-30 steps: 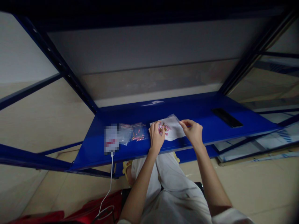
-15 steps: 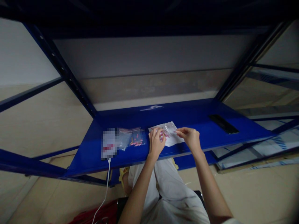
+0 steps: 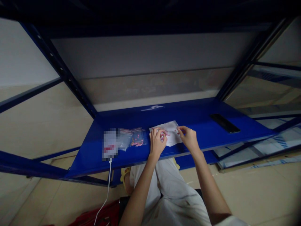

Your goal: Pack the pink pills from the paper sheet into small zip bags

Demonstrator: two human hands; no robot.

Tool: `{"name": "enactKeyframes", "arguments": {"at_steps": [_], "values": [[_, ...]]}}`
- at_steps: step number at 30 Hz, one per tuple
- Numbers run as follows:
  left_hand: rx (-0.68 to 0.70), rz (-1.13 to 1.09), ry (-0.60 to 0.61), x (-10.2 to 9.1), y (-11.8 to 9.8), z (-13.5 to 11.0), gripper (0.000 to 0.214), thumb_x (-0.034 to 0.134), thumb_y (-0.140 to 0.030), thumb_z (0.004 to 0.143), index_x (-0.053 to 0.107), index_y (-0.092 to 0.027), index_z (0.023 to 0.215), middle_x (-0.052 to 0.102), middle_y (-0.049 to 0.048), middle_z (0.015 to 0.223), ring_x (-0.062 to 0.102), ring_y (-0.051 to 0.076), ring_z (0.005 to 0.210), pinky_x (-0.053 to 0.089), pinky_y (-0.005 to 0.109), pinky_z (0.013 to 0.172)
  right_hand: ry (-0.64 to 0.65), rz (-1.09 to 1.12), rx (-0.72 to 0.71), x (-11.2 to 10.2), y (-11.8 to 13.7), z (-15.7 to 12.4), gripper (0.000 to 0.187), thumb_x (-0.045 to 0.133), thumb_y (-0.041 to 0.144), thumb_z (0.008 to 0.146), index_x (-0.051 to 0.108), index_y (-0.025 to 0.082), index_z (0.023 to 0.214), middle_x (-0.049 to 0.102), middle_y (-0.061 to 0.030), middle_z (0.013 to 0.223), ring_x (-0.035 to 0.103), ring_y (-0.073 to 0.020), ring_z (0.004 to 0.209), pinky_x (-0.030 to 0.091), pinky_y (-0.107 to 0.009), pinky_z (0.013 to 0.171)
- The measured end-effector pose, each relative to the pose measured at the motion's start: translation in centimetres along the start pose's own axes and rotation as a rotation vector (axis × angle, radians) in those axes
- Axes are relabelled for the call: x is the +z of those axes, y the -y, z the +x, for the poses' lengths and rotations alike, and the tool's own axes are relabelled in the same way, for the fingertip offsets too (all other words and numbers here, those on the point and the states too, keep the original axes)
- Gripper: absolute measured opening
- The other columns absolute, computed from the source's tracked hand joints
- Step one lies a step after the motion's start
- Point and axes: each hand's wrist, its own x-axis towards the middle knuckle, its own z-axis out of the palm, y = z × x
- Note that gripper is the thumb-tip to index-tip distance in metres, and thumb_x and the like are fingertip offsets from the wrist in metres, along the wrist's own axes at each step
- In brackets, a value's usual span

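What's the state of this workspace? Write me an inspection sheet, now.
Surface: flat blue steel shelf, items lying on it.
Job's things: clear plastic bag on white backing, small pink pieces under the left hand's fingers.
Clutter: two small clear zip bags, blurred white packet, black rectangular phone.
Grippers: left hand over the pink pieces; right hand at the bag's edge.
Cables: thin white cable running down from the packet.
Surroundings: beige tiled floor, red bag.
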Motion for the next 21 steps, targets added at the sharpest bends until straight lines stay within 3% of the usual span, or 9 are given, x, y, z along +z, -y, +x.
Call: {"name": "enactKeyframes", "arguments": {"at_steps": [10, 16, 21], "values": [[-0.014, -0.001, 0.011, 0.0, 0.0, 0.0, 0.017, 0.053, -0.009, 0.074, 0.058, -0.021, 0.085, 0.056, 0.0036, 0.097, 0.051, 0.019, 0.100, 0.036, 0.034, 0.086, 0.009, 0.180, -0.040, 0.0, 0.3, 0.1, 0.024, 0.057, 0.033, 0.071, 0.067, 0.014, 0.082, 0.070, -0.0071, 0.072, 0.065, -0.0189, 0.061, 0.049, -0.027, 0.058], [0.012, 0.008, 0.000, -0.2, -0.2, -0.1, 0.015, 0.053, -0.010, 0.075, 0.058, -0.021, 0.083, 0.056, 0.0032, 0.096, 0.051, 0.018, 0.098, 0.036, 0.033, 0.085, 0.010, 0.125, -0.064, 1.0, -0.4, 0.1, 0.027, 0.055, 0.039, 0.073, 0.067, 0.016, 0.069, 0.070, -0.0087, 0.070, 0.064, -0.0204, 0.060, 0.048, -0.028, 0.056], [0.041, 0.022, -0.008, -0.3, -0.2, -0.3, 0.016, 0.052, -0.010, 0.075, 0.059, -0.021, 0.084, 0.056, 0.0040, 0.097, 0.052, 0.018, 0.096, 0.036, 0.033, 0.085, 0.015, 0.155, -0.033, 1.2, -0.5, 0.3, 0.024, 0.054, 0.037, 0.074, 0.066, 0.016, 0.072, 0.070, -0.0074, 0.070, 0.065, -0.0210, 0.062, 0.048, -0.028, 0.057]]}}
